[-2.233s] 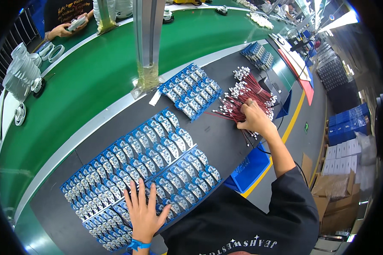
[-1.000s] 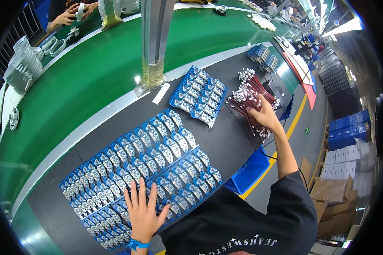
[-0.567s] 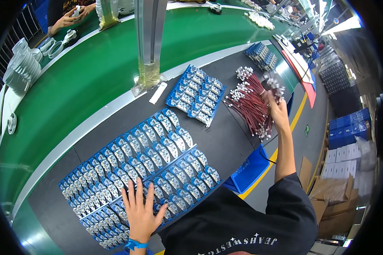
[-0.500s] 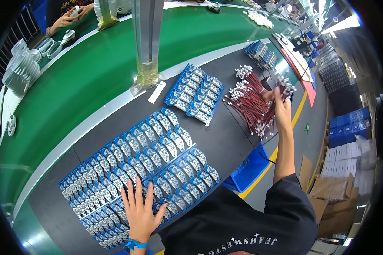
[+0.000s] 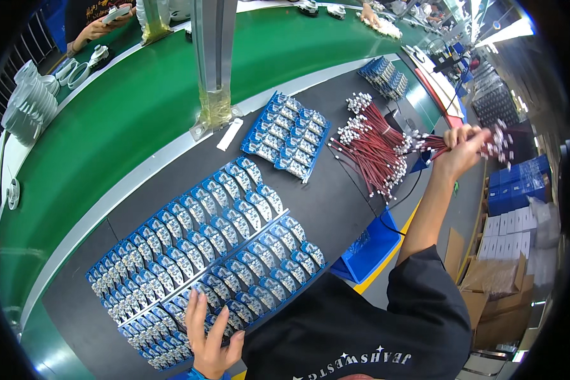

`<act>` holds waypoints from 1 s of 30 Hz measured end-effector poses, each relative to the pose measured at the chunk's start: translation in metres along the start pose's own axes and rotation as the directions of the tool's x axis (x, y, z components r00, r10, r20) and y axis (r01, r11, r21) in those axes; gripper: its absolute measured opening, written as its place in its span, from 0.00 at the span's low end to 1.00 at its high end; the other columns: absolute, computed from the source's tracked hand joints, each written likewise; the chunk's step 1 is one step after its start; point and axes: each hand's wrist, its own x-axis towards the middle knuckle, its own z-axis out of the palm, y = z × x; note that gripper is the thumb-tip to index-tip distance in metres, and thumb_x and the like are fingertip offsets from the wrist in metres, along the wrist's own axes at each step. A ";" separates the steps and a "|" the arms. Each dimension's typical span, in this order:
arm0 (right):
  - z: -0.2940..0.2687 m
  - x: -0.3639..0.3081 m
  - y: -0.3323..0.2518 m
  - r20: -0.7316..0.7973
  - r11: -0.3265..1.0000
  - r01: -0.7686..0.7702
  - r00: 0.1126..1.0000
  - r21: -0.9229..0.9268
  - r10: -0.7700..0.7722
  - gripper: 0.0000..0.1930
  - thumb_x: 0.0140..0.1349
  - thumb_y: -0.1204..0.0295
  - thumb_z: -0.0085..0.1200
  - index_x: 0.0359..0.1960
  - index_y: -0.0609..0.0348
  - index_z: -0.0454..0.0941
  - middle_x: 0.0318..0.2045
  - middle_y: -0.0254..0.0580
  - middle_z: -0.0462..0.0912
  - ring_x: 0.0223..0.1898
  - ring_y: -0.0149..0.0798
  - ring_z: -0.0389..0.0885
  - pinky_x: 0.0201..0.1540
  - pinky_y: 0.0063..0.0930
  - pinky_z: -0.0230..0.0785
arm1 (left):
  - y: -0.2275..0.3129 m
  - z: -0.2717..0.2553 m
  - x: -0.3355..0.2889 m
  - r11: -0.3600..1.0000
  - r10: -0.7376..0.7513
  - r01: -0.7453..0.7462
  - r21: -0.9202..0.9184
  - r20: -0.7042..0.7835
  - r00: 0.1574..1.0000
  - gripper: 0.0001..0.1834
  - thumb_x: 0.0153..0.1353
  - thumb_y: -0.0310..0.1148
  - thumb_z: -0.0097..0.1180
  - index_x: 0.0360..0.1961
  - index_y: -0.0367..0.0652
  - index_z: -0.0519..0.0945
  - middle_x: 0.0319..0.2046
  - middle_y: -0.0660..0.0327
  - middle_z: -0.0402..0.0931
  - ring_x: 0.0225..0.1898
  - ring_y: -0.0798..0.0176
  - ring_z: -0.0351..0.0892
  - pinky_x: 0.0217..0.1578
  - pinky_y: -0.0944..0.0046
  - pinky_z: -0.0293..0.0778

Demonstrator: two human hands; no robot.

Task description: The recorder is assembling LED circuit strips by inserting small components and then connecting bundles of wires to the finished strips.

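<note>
My right hand (image 5: 463, 151) is closed around a bundle of dark red wires (image 5: 434, 144) with white plug ends, lifted at the right beyond the table. Just left of it, a pile of the same dark red wires (image 5: 377, 152) lies on the dark table. Over the near edge of the blue circuit board panels (image 5: 202, 253), my left hand (image 5: 212, 342) has its fingers apart and holds nothing; whether its fingertips touch the boards I cannot tell. A smaller stack of blue circuit board panels (image 5: 286, 136) rests between the large rows and the wire pile.
A blue bin (image 5: 370, 253) stands below the table's right edge. Behind the table runs a green conveyor belt (image 5: 126, 126), with a metal post (image 5: 213, 63) at its near side. More board panels (image 5: 384, 78) sit at the far right corner. Across the belt, another person's hands hold a white part.
My right hand has lifted a bundle of wires off the pile and swung it rightward. My left hand has drawn back toward me across the boards.
</note>
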 end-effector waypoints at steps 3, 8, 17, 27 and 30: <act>0.020 -0.044 -0.017 0.315 0.902 -0.424 0.848 -0.080 0.427 0.18 0.71 0.54 0.42 0.25 0.48 0.66 0.14 0.23 0.58 0.11 0.21 0.54 0.13 0.19 0.44 | 0.012 0.004 0.007 0.958 -0.082 0.075 -0.277 -0.013 0.997 0.21 0.59 0.36 0.54 0.50 0.32 0.75 0.60 0.40 0.64 0.63 0.37 0.63 0.61 0.44 0.58; 0.057 -0.207 -0.065 0.489 0.107 -0.809 -0.239 -0.579 0.839 0.09 0.67 0.64 0.51 0.34 0.53 0.68 0.14 0.26 0.66 0.12 0.22 0.62 0.13 0.17 0.50 | 0.035 0.026 0.034 0.294 -0.271 0.203 -0.934 0.122 0.955 0.33 0.57 0.24 0.59 0.63 0.30 0.60 0.64 0.45 0.59 0.66 0.50 0.59 0.64 0.52 0.55; 0.044 -0.313 -0.089 0.804 0.621 -0.511 -0.362 -0.594 0.472 0.47 0.57 0.88 0.44 0.70 0.58 0.23 0.54 0.50 0.62 0.54 0.38 0.67 0.57 0.31 0.59 | 0.016 0.033 0.031 0.139 -0.407 0.474 -0.870 0.386 0.828 0.19 0.69 0.30 0.45 0.57 0.27 0.68 0.58 0.50 0.69 0.58 0.55 0.71 0.55 0.59 0.69; 0.078 -0.213 -0.062 0.792 0.755 -0.250 -0.284 -0.606 0.541 0.23 0.65 0.73 0.50 0.62 0.65 0.65 0.54 0.55 0.75 0.50 0.40 0.79 0.52 0.30 0.70 | 0.020 0.037 0.016 -0.385 -0.432 0.306 -0.871 0.463 0.774 0.23 0.74 0.44 0.31 0.23 0.44 0.62 0.11 0.58 0.66 0.14 0.56 0.73 0.21 0.55 0.77; 0.141 -0.264 -0.025 0.945 0.851 -0.416 -0.206 -0.319 0.253 0.26 0.67 0.60 0.48 0.61 0.68 0.66 0.52 0.56 0.77 0.51 0.45 0.79 0.55 0.32 0.68 | 0.033 0.045 0.014 -0.389 -0.174 0.487 -0.782 0.582 0.794 0.21 0.74 0.42 0.32 0.23 0.44 0.62 0.08 0.66 0.56 0.07 0.69 0.59 0.10 0.66 0.67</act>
